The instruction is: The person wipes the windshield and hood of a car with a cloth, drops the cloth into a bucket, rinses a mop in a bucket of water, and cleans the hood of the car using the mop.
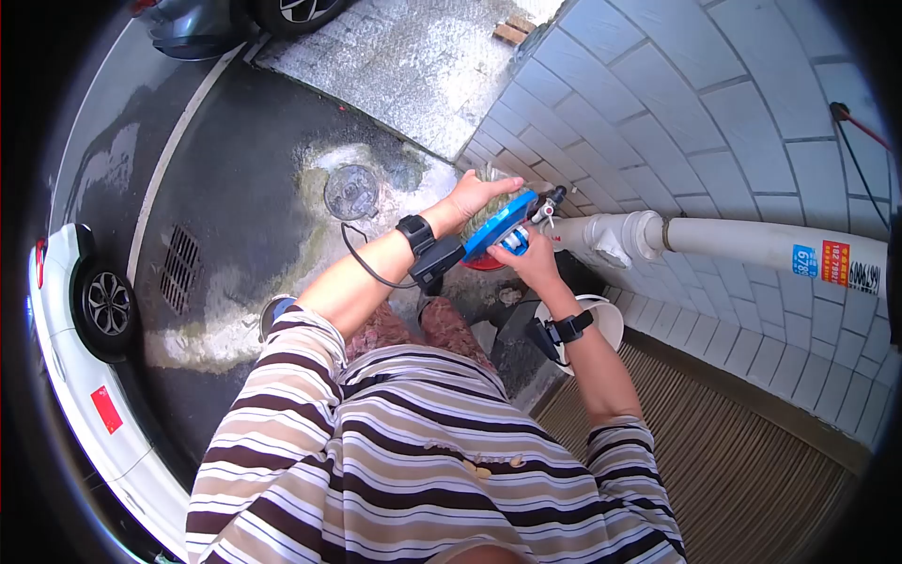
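Note:
Between my hands is what looks like a round mop head, with a blue disc (503, 226) tilted on edge and greenish-grey strands (485, 199) on its far left side. My left hand (476, 199) is closed around the strand side, its thumb stretched along the top. At the blue-and-white fitting (514, 242) in the disc's middle, my right hand (536, 263) grips with bent fingers. A metal tap (545, 209) with a dark end sticks out from the wall just right of the disc. Part of a red rim (484, 265) shows beneath the disc.
A white bucket (601, 324) stands under my right forearm. The white pipe (742, 235) runs along the tiled wall (658, 103) on the right. Ridged matting (714, 442) covers the lower right. A round cover (351, 192), a drain grate (178, 268) and a white car (103, 376) are left.

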Available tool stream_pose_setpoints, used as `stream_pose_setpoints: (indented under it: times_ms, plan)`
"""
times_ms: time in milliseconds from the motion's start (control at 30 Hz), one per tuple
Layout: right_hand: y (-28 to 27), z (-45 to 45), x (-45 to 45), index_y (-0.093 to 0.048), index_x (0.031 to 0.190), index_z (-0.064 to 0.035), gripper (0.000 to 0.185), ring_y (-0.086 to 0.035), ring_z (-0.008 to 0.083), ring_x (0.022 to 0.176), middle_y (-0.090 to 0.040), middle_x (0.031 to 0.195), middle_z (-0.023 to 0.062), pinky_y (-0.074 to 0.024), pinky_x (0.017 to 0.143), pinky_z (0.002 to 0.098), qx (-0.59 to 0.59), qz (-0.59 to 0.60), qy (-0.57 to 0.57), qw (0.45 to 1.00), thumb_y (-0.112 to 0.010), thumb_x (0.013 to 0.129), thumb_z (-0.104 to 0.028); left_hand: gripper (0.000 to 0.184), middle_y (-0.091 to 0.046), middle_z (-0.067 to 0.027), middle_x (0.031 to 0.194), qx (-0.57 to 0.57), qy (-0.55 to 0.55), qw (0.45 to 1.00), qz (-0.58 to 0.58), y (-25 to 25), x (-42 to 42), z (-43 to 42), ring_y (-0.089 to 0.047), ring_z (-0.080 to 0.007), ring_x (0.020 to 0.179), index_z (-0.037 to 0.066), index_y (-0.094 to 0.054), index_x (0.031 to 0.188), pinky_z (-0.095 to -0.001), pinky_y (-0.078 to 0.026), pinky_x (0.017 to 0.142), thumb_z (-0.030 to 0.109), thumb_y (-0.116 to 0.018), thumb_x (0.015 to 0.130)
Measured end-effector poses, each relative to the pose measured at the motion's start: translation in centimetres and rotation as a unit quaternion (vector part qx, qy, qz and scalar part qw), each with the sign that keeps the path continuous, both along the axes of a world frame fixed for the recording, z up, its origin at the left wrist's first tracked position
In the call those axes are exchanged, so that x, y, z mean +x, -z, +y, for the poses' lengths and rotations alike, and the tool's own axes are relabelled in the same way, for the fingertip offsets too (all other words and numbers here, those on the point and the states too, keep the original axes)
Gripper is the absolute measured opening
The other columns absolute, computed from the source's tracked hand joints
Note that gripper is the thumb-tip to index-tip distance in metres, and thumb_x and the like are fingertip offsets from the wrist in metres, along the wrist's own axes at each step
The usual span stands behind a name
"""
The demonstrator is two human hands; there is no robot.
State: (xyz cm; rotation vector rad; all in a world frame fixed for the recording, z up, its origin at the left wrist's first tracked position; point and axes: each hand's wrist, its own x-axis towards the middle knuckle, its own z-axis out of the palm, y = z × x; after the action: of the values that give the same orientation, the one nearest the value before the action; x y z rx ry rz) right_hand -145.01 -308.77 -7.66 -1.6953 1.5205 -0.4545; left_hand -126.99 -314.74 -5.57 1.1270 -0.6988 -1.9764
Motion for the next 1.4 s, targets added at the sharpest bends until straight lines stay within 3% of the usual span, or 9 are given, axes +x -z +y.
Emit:
stream_pose_setpoints:
  times_ms: [200, 300, 367, 533, 767, 933, 1033, 1233, 1400]
  plan:
    - [-0.8, -0.2, -1.6, -0.059, 0.093, 0.0040, 0.055, -0.065, 0.0245, 0.076, -0.067, 0.083, 0.0160, -0.0497, 0.070, 0.0353, 0.022, -0.099, -0.048, 0.994, -0.081, 0.064, -0.038, 0.030, -0.066, -0.0074, 0.092, -0.033, 0.000, 0.999, 0.012, 0.1, -0.7, 0.0, -0.063, -0.0136, 0.077, 0.001, -0.063, 0.101, -0.0283, -0.051, 0.069, 0.023, -0.067, 0.082]
    - [-1.8, 0.1, -1.9, -0.059, 0.092, 0.0040, 0.053, -0.065, 0.0264, 0.075, -0.066, 0.081, 0.0170, -0.0495, 0.070, 0.0362, -0.002, -0.102, -0.078, 0.992, -0.080, 0.065, -0.037, 0.025, -0.066, -0.0083, 0.081, -0.055, -0.037, 0.998, 0.006, 0.2, -1.7, 0.1, -0.062, -0.0146, 0.068, -0.001, -0.065, 0.089, -0.0290, -0.050, 0.061, 0.020, -0.068, 0.078]
    - [-1.4, 0.2, -2.3, -0.058, 0.090, 0.0040, 0.053, -0.065, 0.0290, 0.075, -0.066, 0.080, 0.0186, -0.0494, 0.069, 0.0374, -0.021, -0.089, -0.072, 0.993, -0.079, 0.065, -0.037, 0.034, -0.065, -0.0090, 0.096, -0.063, 0.011, 0.998, -0.017, -0.1, -1.6, -0.3, -0.062, -0.0158, 0.084, -0.001, -0.060, 0.107, -0.0308, -0.050, 0.075, 0.020, -0.066, 0.080]
    - [-1.4, 0.9, -2.1, -0.057, 0.088, 0.0035, 0.056, -0.064, 0.0368, 0.072, -0.064, 0.076, 0.0221, -0.0492, 0.065, 0.0420, -0.089, 0.029, -0.045, 0.995, -0.079, 0.063, -0.042, 0.035, -0.065, -0.0087, 0.095, -0.100, 0.035, 0.993, -0.047, 0.2, -2.1, -0.3, -0.062, -0.0161, 0.083, -0.002, -0.060, 0.106, -0.0317, -0.051, 0.076, 0.022, -0.067, 0.080]
    - [-1.7, 2.3, -1.4, -0.056, 0.088, 0.0013, 0.053, -0.063, 0.0394, 0.068, -0.063, 0.070, 0.0223, -0.0494, 0.061, 0.0457, -0.151, 0.181, -0.028, 0.971, -0.078, 0.064, -0.040, 0.070, -0.047, -0.0148, 0.131, 0.000, 0.223, 0.975, 0.015, 2.3, -1.0, -2.6, -0.053, -0.0185, 0.112, 0.007, -0.030, 0.140, -0.0321, -0.048, 0.089, 0.032, -0.065, 0.085]
    - [-2.2, 3.0, -1.6, -0.054, 0.090, 0.0006, 0.050, -0.062, 0.0388, 0.064, -0.063, 0.068, 0.0210, -0.0496, 0.059, 0.0452, -0.130, 0.248, -0.059, 0.958, -0.078, 0.066, -0.037, 0.067, -0.062, -0.0099, 0.115, 0.023, 0.395, 0.916, -0.066, -1.3, -1.6, -4.6, -0.057, -0.0198, 0.105, 0.004, -0.060, 0.116, -0.0332, -0.044, 0.089, 0.057, -0.066, 0.076]
    - [-1.9, 3.9, -0.9, -0.053, 0.088, -0.0012, 0.047, -0.063, 0.0363, 0.062, -0.062, 0.064, 0.0188, -0.0499, 0.056, 0.0442, -0.159, 0.278, -0.082, 0.944, -0.077, 0.067, -0.036, 0.076, -0.062, -0.0124, 0.114, -0.025, 0.389, 0.908, -0.154, -0.7, -3.7, -5.2, -0.060, -0.0217, 0.099, 0.000, -0.061, 0.113, -0.0333, -0.046, 0.083, 0.064, -0.065, 0.073]
    - [1.1, 4.7, -0.2, -0.057, 0.083, -0.0011, 0.044, -0.065, 0.0347, 0.065, -0.064, 0.067, 0.0177, -0.0516, 0.059, 0.0427, -0.117, 0.320, 0.018, 0.940, -0.078, 0.065, -0.035, 0.058, -0.067, -0.0145, 0.087, -0.174, 0.318, 0.871, -0.331, 4.4, -7.1, -4.1, -0.062, -0.0225, 0.075, -0.003, -0.069, 0.088, -0.0357, -0.048, 0.068, 0.052, -0.072, 0.069]
    - [1.4, 4.5, -1.6, -0.063, 0.075, 0.0013, 0.045, -0.065, 0.0357, 0.069, -0.064, 0.072, 0.0232, -0.0529, 0.066, 0.0416, -0.019, 0.318, 0.048, 0.947, -0.079, 0.060, -0.038, 0.020, -0.055, 0.0002, 0.063, -0.132, 0.205, 0.958, -0.153, 4.2, -7.0, -0.8, -0.056, -0.0113, 0.064, 0.005, -0.059, 0.072, -0.0255, -0.046, 0.061, 0.018, -0.074, 0.073]
